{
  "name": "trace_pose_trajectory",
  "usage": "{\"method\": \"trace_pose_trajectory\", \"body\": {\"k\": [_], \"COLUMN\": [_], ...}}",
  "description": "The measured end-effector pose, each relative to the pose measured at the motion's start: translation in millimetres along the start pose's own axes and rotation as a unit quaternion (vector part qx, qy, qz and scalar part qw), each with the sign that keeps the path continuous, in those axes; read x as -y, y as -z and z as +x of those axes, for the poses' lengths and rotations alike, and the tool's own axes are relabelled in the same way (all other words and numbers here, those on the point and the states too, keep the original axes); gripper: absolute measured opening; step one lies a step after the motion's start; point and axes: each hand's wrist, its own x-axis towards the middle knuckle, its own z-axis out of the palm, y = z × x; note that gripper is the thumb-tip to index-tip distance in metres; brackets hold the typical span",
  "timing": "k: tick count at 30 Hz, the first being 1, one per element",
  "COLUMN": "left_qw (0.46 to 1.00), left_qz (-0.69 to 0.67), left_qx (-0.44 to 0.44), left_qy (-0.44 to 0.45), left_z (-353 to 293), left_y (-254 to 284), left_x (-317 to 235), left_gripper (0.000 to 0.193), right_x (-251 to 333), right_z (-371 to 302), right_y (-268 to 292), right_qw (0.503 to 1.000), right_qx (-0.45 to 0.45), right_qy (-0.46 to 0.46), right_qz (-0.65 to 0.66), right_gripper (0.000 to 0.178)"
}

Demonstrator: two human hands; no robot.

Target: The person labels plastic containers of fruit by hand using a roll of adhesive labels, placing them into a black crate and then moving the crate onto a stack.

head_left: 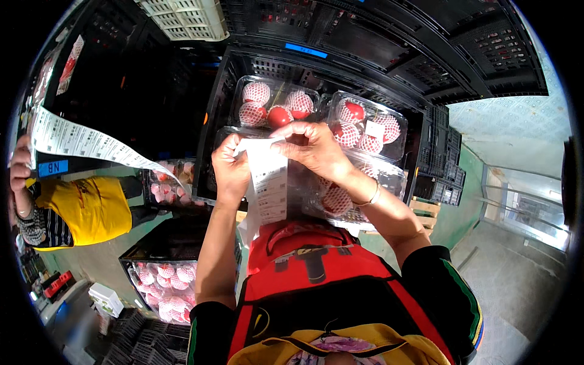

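Observation:
My left hand (231, 170) is closed on the edge of a long white strip of printed labels (269, 188), which hangs down in front of my red apron (316, 261). At the strip's top end my right hand (313, 146) pinches the paper between thumb and fingers; whether a label is lifted there I cannot tell. Just beyond both hands lies a clear plastic box of red fruit in foam nets (277, 103). To its right, another clear box (368, 125) has a white label on its lid. A third fruit box (336, 198) is partly hidden under my right forearm.
These boxes sit in a black crate (222, 91), with more black crates (389, 42) behind. At left, a co-worker in a yellow apron (91, 210) holds another label strip (91, 140). Lower left stands a crate of netted fruit (164, 280). A wooden pallet (426, 213) shows at right.

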Motion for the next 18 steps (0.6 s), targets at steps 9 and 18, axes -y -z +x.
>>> {"method": "trace_pose_trajectory", "body": {"k": [9,18], "left_qw": [0.921,0.896], "left_qz": [0.37,0.248], "left_qx": [0.075,0.16], "left_qy": [-0.095,0.333], "left_z": [74.0,143.3], "left_y": [12.9,-2.9], "left_x": [70.8,147.3], "left_gripper": [0.021,0.023], "right_x": [-46.3,-146.4], "right_z": [57.3,93.9], "right_y": [73.7,115.5], "right_qw": [0.954,0.903], "right_qx": [-0.28,-0.314], "right_qy": [0.07,-0.103], "right_qz": [-0.085,-0.276], "right_gripper": [0.009,0.014]}}
